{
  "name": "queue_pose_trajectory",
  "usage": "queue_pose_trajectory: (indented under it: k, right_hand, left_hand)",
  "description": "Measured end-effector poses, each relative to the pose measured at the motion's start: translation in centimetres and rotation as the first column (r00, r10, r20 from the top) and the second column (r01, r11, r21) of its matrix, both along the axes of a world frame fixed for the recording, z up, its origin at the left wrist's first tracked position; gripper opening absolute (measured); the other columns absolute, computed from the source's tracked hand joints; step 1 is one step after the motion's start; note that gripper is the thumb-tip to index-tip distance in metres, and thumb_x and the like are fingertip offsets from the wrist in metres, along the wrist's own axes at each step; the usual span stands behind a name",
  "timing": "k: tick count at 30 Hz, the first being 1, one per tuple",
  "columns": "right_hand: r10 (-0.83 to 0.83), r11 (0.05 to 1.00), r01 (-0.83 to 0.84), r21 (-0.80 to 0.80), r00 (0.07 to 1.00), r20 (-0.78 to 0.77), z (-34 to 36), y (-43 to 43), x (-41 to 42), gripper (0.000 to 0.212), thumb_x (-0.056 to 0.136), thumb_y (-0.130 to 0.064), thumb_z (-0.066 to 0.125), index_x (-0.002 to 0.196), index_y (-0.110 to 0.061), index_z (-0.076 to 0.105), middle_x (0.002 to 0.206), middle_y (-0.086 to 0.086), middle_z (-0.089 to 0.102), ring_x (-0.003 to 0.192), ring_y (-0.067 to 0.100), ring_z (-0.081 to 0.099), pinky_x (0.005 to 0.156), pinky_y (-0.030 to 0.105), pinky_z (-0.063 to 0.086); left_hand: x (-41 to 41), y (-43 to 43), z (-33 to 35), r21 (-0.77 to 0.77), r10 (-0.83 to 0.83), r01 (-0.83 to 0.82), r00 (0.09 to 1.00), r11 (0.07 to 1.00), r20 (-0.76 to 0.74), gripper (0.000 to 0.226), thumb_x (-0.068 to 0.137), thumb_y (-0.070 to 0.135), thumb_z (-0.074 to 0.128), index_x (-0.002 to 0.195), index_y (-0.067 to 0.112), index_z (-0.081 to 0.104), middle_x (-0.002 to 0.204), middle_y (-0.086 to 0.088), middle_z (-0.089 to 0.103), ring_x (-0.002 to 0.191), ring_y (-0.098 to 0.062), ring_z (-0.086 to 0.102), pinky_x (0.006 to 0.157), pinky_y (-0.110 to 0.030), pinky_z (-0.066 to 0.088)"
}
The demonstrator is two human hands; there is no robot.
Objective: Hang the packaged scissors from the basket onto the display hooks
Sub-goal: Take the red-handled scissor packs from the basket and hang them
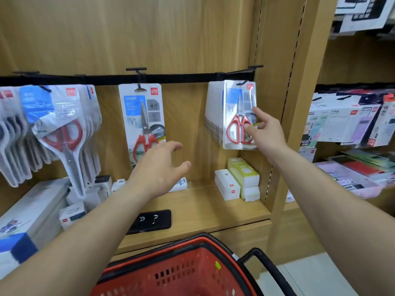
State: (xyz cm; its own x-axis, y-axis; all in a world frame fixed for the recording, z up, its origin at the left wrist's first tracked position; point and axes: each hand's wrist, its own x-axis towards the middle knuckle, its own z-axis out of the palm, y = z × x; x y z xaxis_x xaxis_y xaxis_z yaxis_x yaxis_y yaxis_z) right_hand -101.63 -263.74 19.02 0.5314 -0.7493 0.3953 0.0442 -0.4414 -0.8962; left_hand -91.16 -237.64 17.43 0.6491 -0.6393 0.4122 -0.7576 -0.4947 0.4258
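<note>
Hands are working the scissors display: the right hand (267, 133), fingers loose, is touching the front scissors pack (235, 107) hanging near the tip of its hook (241, 82), the left hand (160, 169) hovering open. A careless nudge could knock it off.

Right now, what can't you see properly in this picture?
Head view:
- Red plastic basket: bottom edge cuts it off; contents unseen.
- Middle carded pack of red-handled scissors: left hand hides its bottom.
- Black flat case: left forearm covers part.
- Left-hand scissors packs: print blurred.
</note>
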Motion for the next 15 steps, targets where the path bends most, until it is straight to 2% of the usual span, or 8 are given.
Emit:
queue_pose_trajectory:
  k: [2,4,6,10,15]
  right_hand:
    - [-0.007,0.999,0.003,-0.043,0.996,-0.091,-0.1,-0.5,1.5,0.071,0.098,-0.018,0.068,0.159,-0.029,0.035,0.122,-0.001,0.069,0.093,0.011,0.072,0.067,0.020,0.056]
    - [-0.074,0.992,0.053,-0.113,0.978,-0.193,-0.5,-0.4,2.5,0.074,0.094,-0.025,0.069,0.159,-0.033,0.034,0.139,0.005,0.056,0.105,0.019,0.067,0.088,0.031,0.057]
    - [-0.156,0.977,0.108,-0.182,0.949,-0.274,-1.5,0.2,2.6,0.069,0.093,-0.031,0.069,0.156,-0.034,0.039,0.139,0.011,0.044,0.113,0.028,0.059,0.101,0.036,0.047]
    - [-0.131,0.972,0.032,-0.233,0.898,-0.421,-5.2,2.7,1.1,0.060,0.094,-0.031,0.068,0.150,-0.022,0.048,0.140,0.013,0.046,0.119,0.034,0.060,0.096,0.038,0.048]
    - [0.006,0.957,-0.183,-0.224,0.788,-0.616,-10.6,8.0,-1.6,0.049,0.095,-0.036,0.069,0.140,-0.017,0.059,0.145,0.008,0.053,0.129,0.025,0.057,0.103,0.034,0.045]
  left_hand:
    - [0.2,-0.1,-0.8,0.012,0.001,-0.001,1.000,1.000,0.000,0.060,0.096,0.047,0.065,0.150,0.027,0.049,0.150,0.005,0.053,0.137,-0.017,0.051,0.113,-0.043,0.045]
    - [0.4,0.0,-1.6,0.025,-0.001,0.001,1.000,1.000,0.002,0.060,0.097,0.048,0.064,0.150,0.026,0.049,0.150,0.005,0.054,0.137,-0.017,0.051,0.113,-0.042,0.045]
    - [0.5,0.2,-2.4,0.033,-0.009,0.009,1.000,0.999,0.002,0.060,0.096,0.048,0.065,0.150,0.026,0.050,0.149,0.005,0.054,0.136,-0.016,0.051,0.113,-0.042,0.045]
    - [0.7,1.7,-4.0,0.048,-0.002,0.004,1.000,0.999,-0.026,0.058,0.096,0.047,0.066,0.148,0.026,0.051,0.148,0.007,0.055,0.134,-0.014,0.052,0.111,-0.038,0.046]
    - [-1.1,5.2,-7.7,0.124,0.000,0.017,0.990,0.992,-0.141,0.056,0.095,0.044,0.068,0.146,0.027,0.053,0.136,0.010,0.061,0.114,-0.005,0.058,0.104,-0.036,0.048]
